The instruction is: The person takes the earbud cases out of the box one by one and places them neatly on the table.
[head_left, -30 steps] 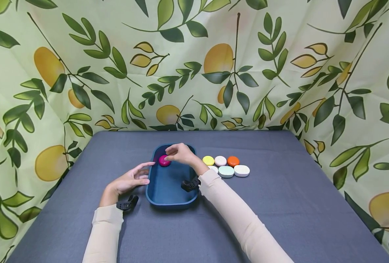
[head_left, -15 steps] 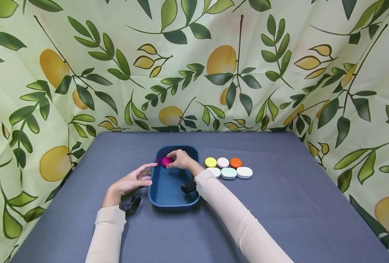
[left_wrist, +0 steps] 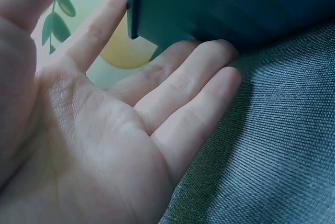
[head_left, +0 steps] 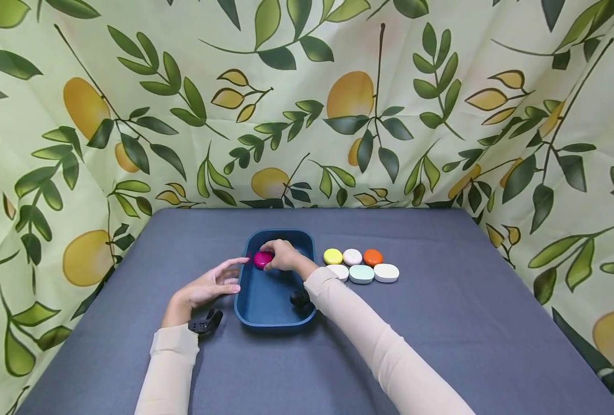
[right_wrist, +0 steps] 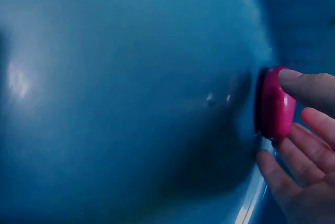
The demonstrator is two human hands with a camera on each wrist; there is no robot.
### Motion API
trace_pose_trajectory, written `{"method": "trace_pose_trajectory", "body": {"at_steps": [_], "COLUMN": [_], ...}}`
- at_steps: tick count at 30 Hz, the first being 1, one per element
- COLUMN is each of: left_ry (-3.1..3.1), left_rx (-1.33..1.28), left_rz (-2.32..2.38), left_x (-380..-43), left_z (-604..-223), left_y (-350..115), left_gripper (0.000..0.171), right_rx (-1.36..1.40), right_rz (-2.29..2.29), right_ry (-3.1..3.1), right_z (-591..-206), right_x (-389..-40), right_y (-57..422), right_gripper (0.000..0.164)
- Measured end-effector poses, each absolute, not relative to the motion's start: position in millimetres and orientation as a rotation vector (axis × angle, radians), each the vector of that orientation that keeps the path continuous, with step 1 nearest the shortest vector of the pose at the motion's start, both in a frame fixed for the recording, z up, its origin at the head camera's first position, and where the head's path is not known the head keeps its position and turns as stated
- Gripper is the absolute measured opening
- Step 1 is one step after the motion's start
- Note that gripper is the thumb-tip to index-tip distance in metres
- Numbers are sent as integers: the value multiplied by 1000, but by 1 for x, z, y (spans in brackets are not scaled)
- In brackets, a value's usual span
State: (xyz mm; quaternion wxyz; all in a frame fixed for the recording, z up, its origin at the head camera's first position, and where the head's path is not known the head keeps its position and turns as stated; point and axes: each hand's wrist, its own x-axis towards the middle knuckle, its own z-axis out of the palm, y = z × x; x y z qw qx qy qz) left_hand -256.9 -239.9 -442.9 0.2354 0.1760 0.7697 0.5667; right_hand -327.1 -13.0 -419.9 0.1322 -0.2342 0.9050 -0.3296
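In the head view, a deep blue tray with rounded corners stands on the table, long side front to back. Inside it, toward the back left, is a round glossy pink disc, shaped like a soap bar. My right hand reaches over the tray's right side and grips the disc. The right wrist view has the thumb on one face of the pink disc and fingers close below. My left hand is at the tray's left wall, fingers extended; in the left wrist view its fingertips meet the tray wall.
Right of the tray sit two rows of similar pieces: yellow, white and orange rounds behind, then ovals in front, including a pale green one. A leaf-patterned cloth hangs behind the grey table.
The right fingers have closed further round the pink disc, which stays at the tray's back left. The left hand keeps its place by the tray. The head view has shifted slightly.
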Motion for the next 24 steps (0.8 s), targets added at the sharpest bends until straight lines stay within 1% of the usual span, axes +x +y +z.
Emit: {"method": "trace_pose_trajectory", "body": {"at_steps": [8, 24], "left_ry": [2098, 2112], "left_rx": [520, 483], "left_rz": [1570, 1558], "left_x": [-256, -256], "left_z": [-442, -441], "left_y": [-240, -241], "left_gripper": [71, 72], "right_rx": [-706, -693], "right_rz": [-882, -847], "right_ry": [2671, 2704], "right_z": [-421, -415], "right_x": [-326, -325], "right_y": [-17, -20], "right_gripper": [51, 47]}}
